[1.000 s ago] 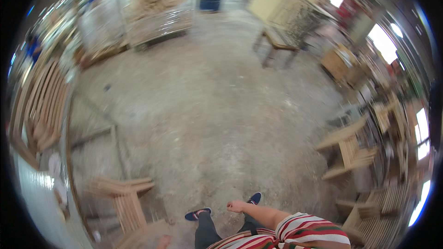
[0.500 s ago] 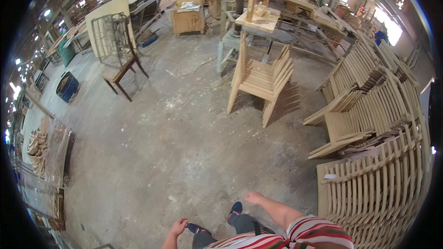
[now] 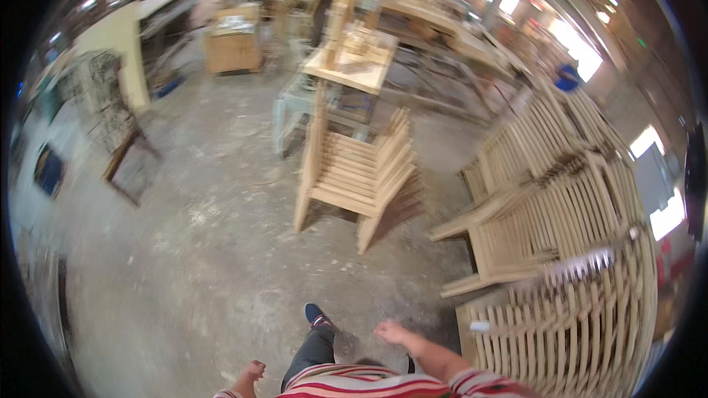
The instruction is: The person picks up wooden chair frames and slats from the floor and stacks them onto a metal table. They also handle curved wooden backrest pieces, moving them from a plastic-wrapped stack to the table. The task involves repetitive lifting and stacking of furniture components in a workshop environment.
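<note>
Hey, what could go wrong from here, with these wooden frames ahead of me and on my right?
Your right hand might knock the slatted wooden stack on your right if it swings wide, perhaps unsettling the pieces. Walking straight on, your navy shoe could catch the splayed legs of the nested frames ahead.

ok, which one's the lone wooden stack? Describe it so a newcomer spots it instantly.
Find the pale tabletop bearing wood pieces, near the picture's top centre. Just in front of it, nearer the wearer, a slatted stack of pale wood stands on the concrete floor. Unlike the similar rows crowded along the right, it has bare floor on both sides.
</note>
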The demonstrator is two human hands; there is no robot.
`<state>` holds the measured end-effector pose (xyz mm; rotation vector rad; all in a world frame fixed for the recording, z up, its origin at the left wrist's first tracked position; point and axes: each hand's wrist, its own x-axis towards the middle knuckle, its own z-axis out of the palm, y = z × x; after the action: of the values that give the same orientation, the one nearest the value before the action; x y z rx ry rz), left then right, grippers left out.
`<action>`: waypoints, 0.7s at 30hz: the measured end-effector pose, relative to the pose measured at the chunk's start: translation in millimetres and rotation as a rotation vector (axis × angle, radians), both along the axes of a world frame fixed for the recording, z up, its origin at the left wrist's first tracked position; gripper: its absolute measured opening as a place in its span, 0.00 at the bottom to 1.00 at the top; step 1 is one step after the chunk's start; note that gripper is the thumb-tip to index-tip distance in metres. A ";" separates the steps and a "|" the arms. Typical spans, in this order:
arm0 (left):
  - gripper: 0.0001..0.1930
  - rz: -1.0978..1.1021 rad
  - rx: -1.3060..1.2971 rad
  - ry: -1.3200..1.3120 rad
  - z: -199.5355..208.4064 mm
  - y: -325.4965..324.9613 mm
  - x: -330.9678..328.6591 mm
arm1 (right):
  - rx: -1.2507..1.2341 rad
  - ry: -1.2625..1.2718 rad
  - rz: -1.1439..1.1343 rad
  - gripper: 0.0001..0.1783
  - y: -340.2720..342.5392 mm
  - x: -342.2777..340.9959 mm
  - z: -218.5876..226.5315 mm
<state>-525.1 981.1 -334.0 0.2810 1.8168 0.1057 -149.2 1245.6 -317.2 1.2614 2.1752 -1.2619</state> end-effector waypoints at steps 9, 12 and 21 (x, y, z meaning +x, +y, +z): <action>0.15 0.318 0.740 -0.145 -33.4 342.0 -19.6 | 0.119 -0.070 -0.003 0.24 228.2 -74.1 -23.0; 0.18 0.162 0.821 -0.116 -29.1 423.4 -18.5 | 0.223 0.052 0.087 0.22 328.2 -128.4 -54.1; 0.16 1.102 0.325 -0.426 -114.8 492.8 -6.0 | 0.283 -0.033 -0.043 0.25 589.5 -300.2 -167.5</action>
<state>-531.1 1474.0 -448.7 -0.5167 1.3328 1.1412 -449.4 1835.1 -484.7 1.4293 2.3766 -0.9646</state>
